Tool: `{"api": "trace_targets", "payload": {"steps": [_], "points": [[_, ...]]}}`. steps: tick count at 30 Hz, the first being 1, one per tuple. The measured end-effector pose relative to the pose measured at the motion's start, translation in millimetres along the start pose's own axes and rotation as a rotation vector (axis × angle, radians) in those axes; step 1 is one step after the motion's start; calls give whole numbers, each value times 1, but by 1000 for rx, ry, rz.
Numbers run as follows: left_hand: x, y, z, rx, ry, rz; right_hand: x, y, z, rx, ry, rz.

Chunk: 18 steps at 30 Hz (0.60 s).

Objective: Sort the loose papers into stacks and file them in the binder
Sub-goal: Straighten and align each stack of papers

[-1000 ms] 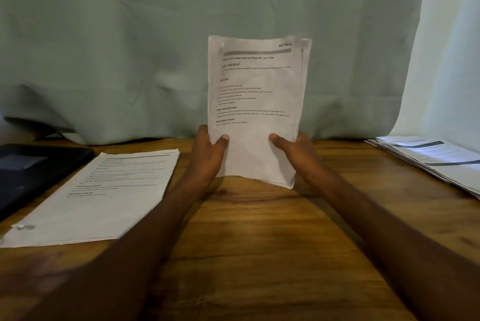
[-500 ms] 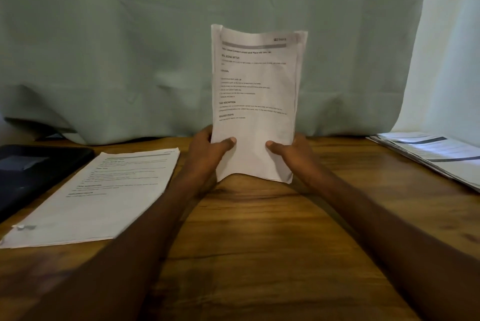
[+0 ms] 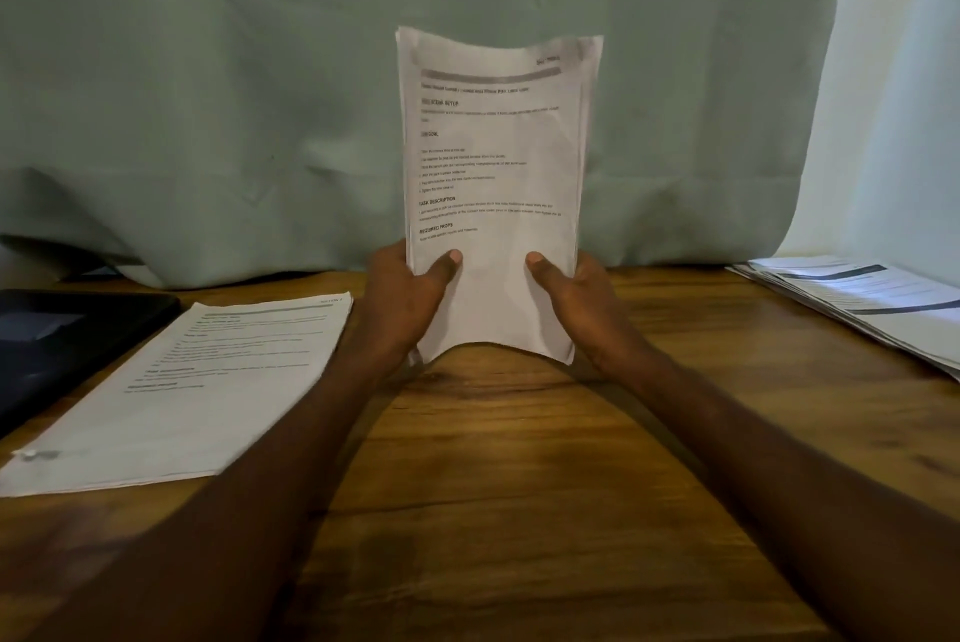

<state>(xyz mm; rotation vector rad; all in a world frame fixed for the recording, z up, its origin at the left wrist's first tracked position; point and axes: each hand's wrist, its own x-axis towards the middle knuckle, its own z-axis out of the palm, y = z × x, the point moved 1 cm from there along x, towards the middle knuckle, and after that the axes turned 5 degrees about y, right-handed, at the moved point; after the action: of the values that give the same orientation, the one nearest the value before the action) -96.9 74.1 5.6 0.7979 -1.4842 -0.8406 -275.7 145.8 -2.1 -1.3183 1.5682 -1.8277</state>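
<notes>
A sheaf of printed papers stands upright in the middle of the view, its bottom edge bowed just above the wooden table. My left hand grips its lower left edge, thumb on the front page. My right hand grips the lower right edge the same way. A flat stack of printed papers lies on the table to the left. At the far left edge lies a dark binder. Another fanned pile of papers sits at the right.
A pale green curtain hangs behind the table, with a lighter white cloth at the right. Bare wood shows between my forearms and toward the near edge.
The sheaf, tilted a second ago, now stands straight and has dropped toward the table, its bottom edge bowing. Both hands kept their grip.
</notes>
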Motion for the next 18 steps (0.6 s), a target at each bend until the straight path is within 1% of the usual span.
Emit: {"api": "trace_targets", "payload": {"steps": [2, 4, 6, 11, 14, 16, 18], "points": [[-5, -5, 4, 55, -16, 16, -1, 1, 3, -56, -11, -21], [-10, -12, 4, 69, -27, -64, -3, 4, 4, -89, -36, -7], [-10, -16, 3, 71, -27, -106, -2, 7, 2, -92, -44, -2], [-8, -10, 5, 68, 30, -38, -5, 1, 0, -154, -5, -97], [-10, -15, 5, 118, 26, -75, -3, 5, -1, -223, -31, -43], [-10, -17, 4, 134, 13, -75, -5, 6, -2, -210, -35, -12], [-10, -17, 3, 99, 6, -68, -6, 6, -2, -191, -25, -19]]}}
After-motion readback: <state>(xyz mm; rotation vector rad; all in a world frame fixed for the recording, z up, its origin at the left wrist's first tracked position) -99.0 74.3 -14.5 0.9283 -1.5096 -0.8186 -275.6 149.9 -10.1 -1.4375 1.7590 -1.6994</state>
